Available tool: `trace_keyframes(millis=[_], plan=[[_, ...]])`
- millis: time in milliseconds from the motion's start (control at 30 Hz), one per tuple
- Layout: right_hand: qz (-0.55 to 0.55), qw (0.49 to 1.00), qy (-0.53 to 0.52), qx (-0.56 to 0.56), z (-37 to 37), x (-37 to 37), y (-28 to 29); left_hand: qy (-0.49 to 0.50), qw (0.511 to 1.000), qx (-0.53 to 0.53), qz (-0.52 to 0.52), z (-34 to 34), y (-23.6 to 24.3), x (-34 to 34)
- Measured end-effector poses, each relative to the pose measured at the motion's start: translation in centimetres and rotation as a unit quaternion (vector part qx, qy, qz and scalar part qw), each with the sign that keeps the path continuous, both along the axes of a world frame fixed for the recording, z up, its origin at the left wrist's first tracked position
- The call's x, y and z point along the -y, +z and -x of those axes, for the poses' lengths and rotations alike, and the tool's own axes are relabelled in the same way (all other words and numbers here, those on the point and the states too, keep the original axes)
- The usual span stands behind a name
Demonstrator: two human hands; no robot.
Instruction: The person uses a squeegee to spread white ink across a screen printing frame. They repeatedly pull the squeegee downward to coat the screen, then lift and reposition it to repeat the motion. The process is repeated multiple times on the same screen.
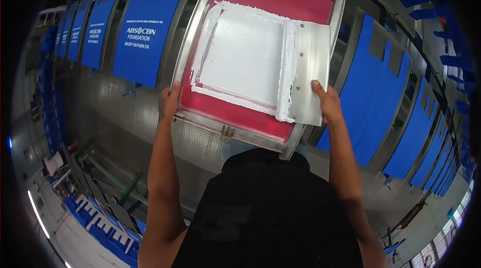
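Note:
In front of me is a screen-printing frame [193, 42] with metal sides and red mesh around a white, ink-covered middle. My left hand [169, 101] grips the frame's left side near its lower corner, fingers hidden underneath. A wide metal squeegee [309, 75] lies along the right part of the mesh, with a ridge of thick white ink [286, 70] against its edge. My right hand [328, 103] is closed at the squeegee's right edge, thumb on top of the plate. Whether its hidden fingers also hold the frame's right side cannot be seen.
Blue fabric panels printed in white [138, 32] lie in a row to the left. Plain blue panels [368, 87] lie on boards to the right. More blue pieces [443, 32] hang at the far right. A metal rail with a hinge [227, 133] runs along the near side.

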State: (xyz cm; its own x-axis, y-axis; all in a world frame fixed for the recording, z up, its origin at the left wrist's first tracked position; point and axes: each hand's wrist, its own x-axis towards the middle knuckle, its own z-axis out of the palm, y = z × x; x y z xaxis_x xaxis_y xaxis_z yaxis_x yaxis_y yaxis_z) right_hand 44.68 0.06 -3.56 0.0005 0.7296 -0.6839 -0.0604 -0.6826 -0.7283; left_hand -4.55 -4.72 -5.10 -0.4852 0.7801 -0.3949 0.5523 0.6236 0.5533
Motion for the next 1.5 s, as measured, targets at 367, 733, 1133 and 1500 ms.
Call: trace_keyframes(millis=[367,733,1133,1500], plan=[[-0.055,0.981,-0.166,0.083,-15.4,9.5,5.2,-0.046,0.987,0.124,-0.089,-18.6,3.2,7.0],[-0.057,0.959,-0.247,0.129,-31.1,14.5,4.3,-0.114,0.974,0.176,-0.088,-33.7,1.1,8.3],[-0.028,0.985,-0.169,0.039,-37.2,11.3,2.9,-0.055,0.990,0.118,-0.053,-40.5,1.8,10.3],[-0.008,0.992,-0.122,-0.010,-37.7,12.2,2.7,-0.035,0.980,0.167,-0.106,-40.5,1.1,11.7]])
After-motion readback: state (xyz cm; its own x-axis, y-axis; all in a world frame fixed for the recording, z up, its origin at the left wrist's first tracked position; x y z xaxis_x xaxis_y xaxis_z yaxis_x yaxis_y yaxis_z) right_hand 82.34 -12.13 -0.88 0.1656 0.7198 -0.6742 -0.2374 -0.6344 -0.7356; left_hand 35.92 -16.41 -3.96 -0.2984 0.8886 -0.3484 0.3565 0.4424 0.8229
